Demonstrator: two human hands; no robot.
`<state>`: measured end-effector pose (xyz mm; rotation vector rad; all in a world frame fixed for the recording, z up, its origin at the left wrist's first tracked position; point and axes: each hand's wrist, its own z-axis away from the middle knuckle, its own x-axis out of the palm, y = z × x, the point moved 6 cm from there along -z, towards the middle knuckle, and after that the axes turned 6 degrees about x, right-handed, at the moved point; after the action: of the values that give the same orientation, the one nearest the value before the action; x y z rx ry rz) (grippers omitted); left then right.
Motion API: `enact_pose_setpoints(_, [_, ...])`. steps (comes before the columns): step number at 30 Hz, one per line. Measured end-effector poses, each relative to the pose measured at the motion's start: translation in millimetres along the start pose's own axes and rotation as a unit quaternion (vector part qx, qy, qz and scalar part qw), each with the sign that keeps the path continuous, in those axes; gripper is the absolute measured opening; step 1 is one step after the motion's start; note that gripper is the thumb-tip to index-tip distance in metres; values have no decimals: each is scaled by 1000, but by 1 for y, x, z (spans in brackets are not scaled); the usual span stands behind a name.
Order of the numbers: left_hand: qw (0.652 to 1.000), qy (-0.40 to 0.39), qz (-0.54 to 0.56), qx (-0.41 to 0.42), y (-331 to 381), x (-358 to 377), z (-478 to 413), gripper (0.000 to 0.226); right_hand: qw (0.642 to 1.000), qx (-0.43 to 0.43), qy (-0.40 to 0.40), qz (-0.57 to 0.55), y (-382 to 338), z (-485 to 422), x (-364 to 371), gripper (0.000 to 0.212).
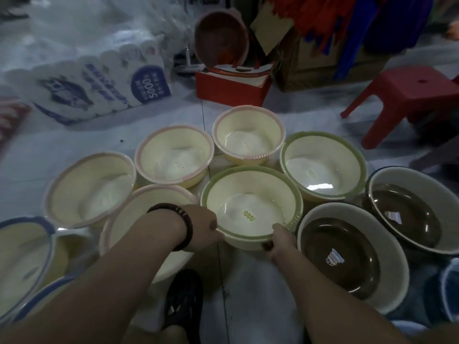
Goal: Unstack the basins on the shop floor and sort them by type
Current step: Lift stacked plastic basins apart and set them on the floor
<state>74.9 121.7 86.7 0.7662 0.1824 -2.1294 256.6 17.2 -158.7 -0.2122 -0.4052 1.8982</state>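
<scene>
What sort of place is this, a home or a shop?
Probably a household-goods shop: many new, labelled basins spread on the floor, a wrapped bulk pack of paper rolls, and a red stool beside cartons.

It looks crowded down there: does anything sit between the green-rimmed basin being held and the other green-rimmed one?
Nothing visible does. The left hand and right hand hold the near green-rimmed basin, and the far green-rimmed basin sits directly beside it.

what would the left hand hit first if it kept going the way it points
The green-rimmed basin whose rim the left hand grips; past it, probably the second green-rimmed basin, though depth is unclear.
</scene>
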Motion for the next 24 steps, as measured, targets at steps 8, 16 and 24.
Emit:
enact_pose_setpoints(8, [904,292,292,-113,-58,59,3,70,985,-119,48,116,-34,71,-66,35])
enact_pose_setpoints(16, [641,359,635,-239,-36,248,-19,30,967,-102,104,208,42,83,-171,12])
enact_pose_setpoints(24, [703,244,627,-232,-44,281,-57,49,948,-6,62,312,93,62,-201,22])
